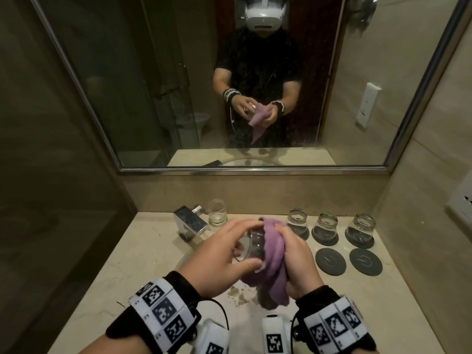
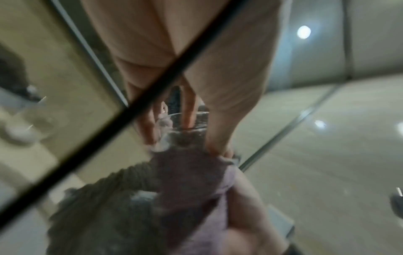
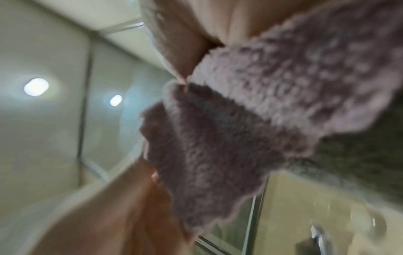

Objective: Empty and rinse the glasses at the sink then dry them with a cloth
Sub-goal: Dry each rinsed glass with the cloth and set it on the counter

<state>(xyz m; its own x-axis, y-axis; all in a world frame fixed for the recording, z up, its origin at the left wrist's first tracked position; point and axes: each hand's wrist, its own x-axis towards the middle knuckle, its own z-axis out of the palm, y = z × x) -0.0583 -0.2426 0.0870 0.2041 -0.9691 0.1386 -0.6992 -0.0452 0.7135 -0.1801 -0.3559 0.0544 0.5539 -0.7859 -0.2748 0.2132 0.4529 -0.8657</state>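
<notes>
From the head view I see my left hand [image 1: 224, 254] wrapped round a clear, round drinking glass [image 1: 251, 245] held on its side above the beige marble counter [image 1: 143, 254], fingers curled over its top and thumb underneath, while my right hand [image 1: 296, 259] grips a soft purple terry cloth [image 1: 274, 254] bunched against the glass's mouth. I judge the glass to be light, rigid, fragile and probably slick with rinse water, so I want my hold on the wall near the thick base, not on the thin rim; the cloth is limp and gives easily, so it should be pushed in as a wad. This view alone shows the rest of the set: three clear glasses upside down on dark round coasters [image 1: 325, 227] at the right, two bare dark coasters [image 1: 330, 261] nearer me, one upright clear glass [image 1: 217, 213] beside the chrome square tap [image 1: 190, 222], and the wall mirror [image 1: 229, 85]. The left wrist view, which is blurred, adds what the head view hides: my left fingers [image 2: 148, 126] lying along the glass wall [image 2: 185, 132] and the cloth [image 2: 189, 176] meeting its rim. The right wrist view shows almost only the cloth's [image 3: 240, 120] looped pile pinched in my right hand [image 3: 181, 39]; the glass is not visible there.
</notes>
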